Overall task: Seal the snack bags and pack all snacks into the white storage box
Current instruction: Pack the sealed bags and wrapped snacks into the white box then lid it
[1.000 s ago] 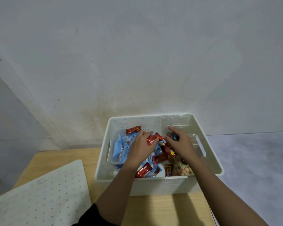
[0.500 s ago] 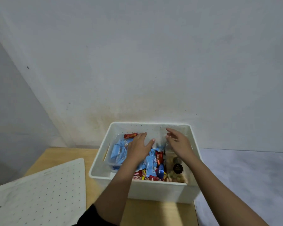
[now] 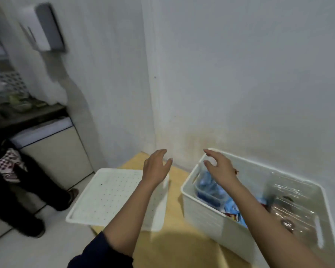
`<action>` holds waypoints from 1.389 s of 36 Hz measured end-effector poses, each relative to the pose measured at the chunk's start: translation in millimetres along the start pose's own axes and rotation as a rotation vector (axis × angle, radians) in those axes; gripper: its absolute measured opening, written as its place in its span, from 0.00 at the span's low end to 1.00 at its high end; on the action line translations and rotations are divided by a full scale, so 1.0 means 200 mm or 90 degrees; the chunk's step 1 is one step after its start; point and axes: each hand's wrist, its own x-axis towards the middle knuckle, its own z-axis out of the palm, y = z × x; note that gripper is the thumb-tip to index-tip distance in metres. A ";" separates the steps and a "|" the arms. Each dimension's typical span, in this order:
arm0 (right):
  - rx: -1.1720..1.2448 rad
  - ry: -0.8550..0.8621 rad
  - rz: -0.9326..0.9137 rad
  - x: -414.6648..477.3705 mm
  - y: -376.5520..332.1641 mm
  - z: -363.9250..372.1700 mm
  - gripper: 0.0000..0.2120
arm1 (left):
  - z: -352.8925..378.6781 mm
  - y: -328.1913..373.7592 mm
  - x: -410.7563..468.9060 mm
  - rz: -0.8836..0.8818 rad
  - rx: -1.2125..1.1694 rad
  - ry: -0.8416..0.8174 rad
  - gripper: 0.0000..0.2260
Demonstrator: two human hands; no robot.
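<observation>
Two empty hands, fingers loosely spread, hover in a white-walled corner over a wooden table (image 3: 174,248): my left hand (image 3: 156,169) above a dotted white lid (image 3: 108,196), my right hand (image 3: 219,167) above the white storage box (image 3: 201,213) at right. Open-topped, its long side runs left to right along the wall (image 3: 240,74); blue snack packets (image 3: 207,182) and clear bags (image 3: 290,200) lie inside.

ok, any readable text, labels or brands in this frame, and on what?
None legible.
Blue snack wrappers in the white plastic storage box: print blurred.
Red-and-yellow wrapper: print too small and blurred.
White-and-grey wall dispenser: no readable label.
White dotted plastic lid: only dots, no text.
</observation>
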 end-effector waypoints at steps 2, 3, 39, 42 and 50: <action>-0.015 -0.022 -0.025 0.05 -0.09 0.17 0.20 | -0.10 -0.20 0.00 -0.041 0.011 0.019 0.21; -0.020 -0.032 -0.034 0.07 -0.13 0.25 0.20 | -0.15 -0.30 0.00 -0.060 0.018 0.026 0.21; -0.181 -0.067 0.408 -0.17 0.05 1.60 0.34 | -0.25 -2.06 -0.27 -0.405 -0.159 -0.117 0.46; -0.142 -0.057 0.393 -0.14 -0.04 1.62 0.35 | -0.37 -2.05 -0.25 -0.397 -0.148 -0.087 0.47; 0.002 0.040 0.232 0.13 -0.42 1.46 0.41 | -0.78 -1.97 -0.08 -0.322 -0.196 0.037 0.45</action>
